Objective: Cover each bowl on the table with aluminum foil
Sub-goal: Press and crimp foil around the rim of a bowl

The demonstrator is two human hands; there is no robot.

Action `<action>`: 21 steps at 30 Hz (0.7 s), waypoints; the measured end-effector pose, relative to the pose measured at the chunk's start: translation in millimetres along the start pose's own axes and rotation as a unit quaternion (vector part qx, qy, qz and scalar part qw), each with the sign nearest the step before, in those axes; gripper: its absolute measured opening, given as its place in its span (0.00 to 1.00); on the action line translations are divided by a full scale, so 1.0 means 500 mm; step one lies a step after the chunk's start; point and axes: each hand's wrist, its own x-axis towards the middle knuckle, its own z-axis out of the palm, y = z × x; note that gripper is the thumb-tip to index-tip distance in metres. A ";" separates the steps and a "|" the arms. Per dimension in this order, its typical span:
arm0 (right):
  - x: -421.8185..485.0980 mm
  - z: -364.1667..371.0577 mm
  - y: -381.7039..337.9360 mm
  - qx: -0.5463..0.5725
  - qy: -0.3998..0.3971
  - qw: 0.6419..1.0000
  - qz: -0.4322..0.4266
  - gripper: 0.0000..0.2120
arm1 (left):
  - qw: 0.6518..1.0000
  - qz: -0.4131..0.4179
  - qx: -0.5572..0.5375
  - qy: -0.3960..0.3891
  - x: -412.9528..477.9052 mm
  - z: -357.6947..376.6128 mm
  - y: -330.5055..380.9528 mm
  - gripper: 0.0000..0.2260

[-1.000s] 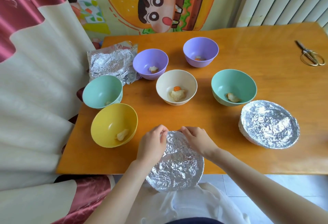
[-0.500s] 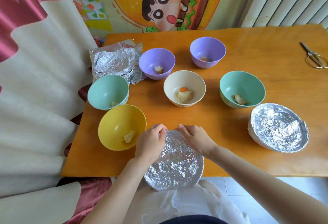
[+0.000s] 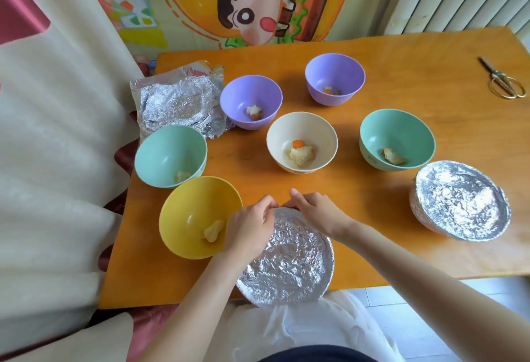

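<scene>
A foil-covered bowl (image 3: 289, 261) sits at the table's near edge, partly overhanging it. My left hand (image 3: 249, 228) and my right hand (image 3: 315, 211) curl over its far rim and pinch the foil there. A second foil-covered bowl (image 3: 461, 199) stands at the right. Several uncovered bowls with food scraps stand around: yellow (image 3: 189, 218), two teal (image 3: 169, 155) (image 3: 397, 138), cream (image 3: 301, 139), two purple (image 3: 251, 100) (image 3: 334, 77). Crumpled foil sheets (image 3: 177, 100) lie at the far left.
Gold scissors (image 3: 504, 83) lie at the far right of the orange table (image 3: 401, 54). A cream and red curtain (image 3: 57, 160) hangs against the table's left edge. A cartoon poster and a radiator stand behind the table.
The camera has shifted, so the scene sits further right in view. Both hands stay on the far rim of the near bowl's foil, fingers working slightly along it.
</scene>
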 end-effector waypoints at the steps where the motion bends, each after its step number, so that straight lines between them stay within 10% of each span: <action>1: 0.007 -0.006 0.001 0.040 -0.011 0.999 0.010 0.24 | 1.000 0.003 0.007 0.004 0.004 -0.001 -0.003 0.06; 21: 0.056 0.003 0.053 -0.076 0.082 0.993 -0.023 0.14 | 0.998 -0.046 0.021 -0.030 0.065 0.034 -0.031 0.07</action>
